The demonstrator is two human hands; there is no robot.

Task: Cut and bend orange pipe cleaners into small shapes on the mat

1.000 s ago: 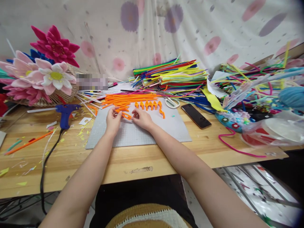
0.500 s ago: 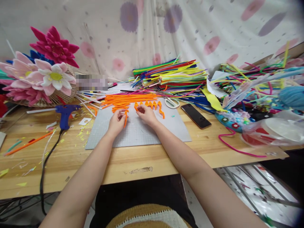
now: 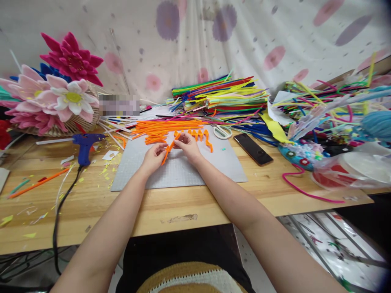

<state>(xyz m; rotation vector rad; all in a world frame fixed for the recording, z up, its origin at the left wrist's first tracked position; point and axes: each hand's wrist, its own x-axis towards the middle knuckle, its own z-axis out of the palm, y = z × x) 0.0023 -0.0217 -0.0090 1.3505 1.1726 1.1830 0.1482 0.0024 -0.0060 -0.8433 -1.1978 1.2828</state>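
Over the grey cutting mat (image 3: 140,177), my left hand (image 3: 153,158) pinches a short orange pipe cleaner (image 3: 165,157) that slants down and toward me. My right hand (image 3: 188,147) is close beside it, fingers closed on the near end of a zigzag orange pipe cleaner chain (image 3: 200,135). The rest of that chain runs right behind the hand and ends in a hanging tail on the mat. The two orange pieces meet or overlap between my fingertips; whether they are joined cannot be made out. Just behind my hands lies a pile of straight orange pipe cleaners (image 3: 149,128).
White-handled scissors (image 3: 222,132) and a dark phone (image 3: 253,149) lie to the right. A blue glue gun (image 3: 84,148) with a black cord sits left, near fuzzy flowers (image 3: 71,97). Multicoloured pipe cleaner bundles (image 3: 226,97) are heaped at the back. A plastic-wrapped roll (image 3: 360,169) stands far right.
My hands have come closer together. The short pipe cleaner in my left hand has tilted from nearly upright to a slant, its upper end now at the chain end in my right fingers.
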